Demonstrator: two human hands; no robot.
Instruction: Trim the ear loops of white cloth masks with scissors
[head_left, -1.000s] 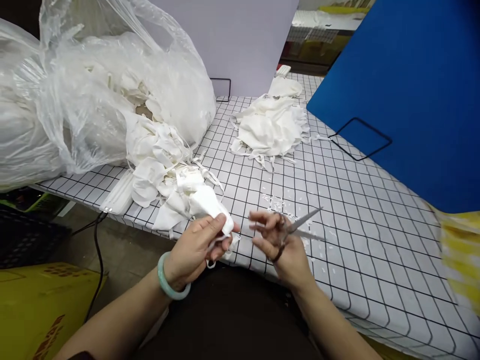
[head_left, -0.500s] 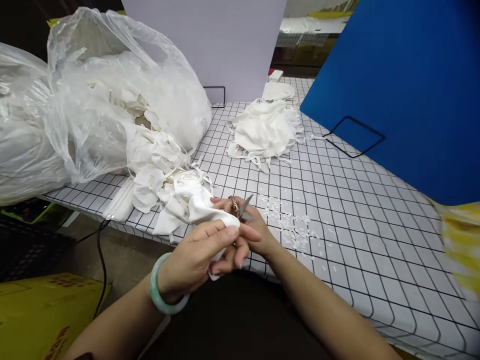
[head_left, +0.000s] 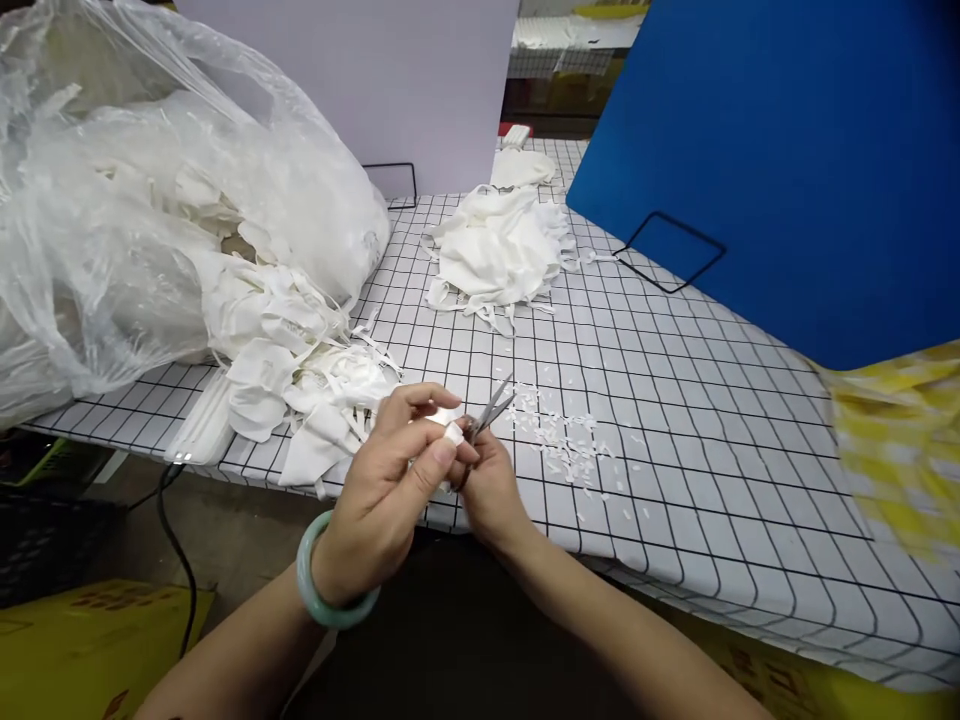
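Observation:
My left hand (head_left: pixel 394 480), with a pale green bangle (head_left: pixel 319 580) at its wrist, pinches a white cloth piece (head_left: pixel 453 432) between thumb and fingers. Most of that cloth is hidden behind the hand. Close against it, my right hand (head_left: pixel 491 485) is closed round a small pair of scissors (head_left: pixel 491 408), whose blades stand apart and point up and to the right. To the left of my hands lies a heap of white cloth pieces (head_left: pixel 274 320) with thin straps. Many small white snippets (head_left: pixel 566 440) are scattered on the table right of the scissors.
A checked cloth covers the table (head_left: pixel 675 420). A large clear plastic bag (head_left: pixel 300 150) of white pieces stands at the left. Another white pile (head_left: pixel 499 245) lies farther back. A lilac panel (head_left: pixel 420 90) and a blue panel (head_left: pixel 765 170) stand behind. Yellow checked fabric (head_left: pixel 900 450) is at right.
The view has shifted, so the table things appear farther left. Less of the white cloth shows, now bunched in my left fingers. The scissor blades have come clear of the cloth.

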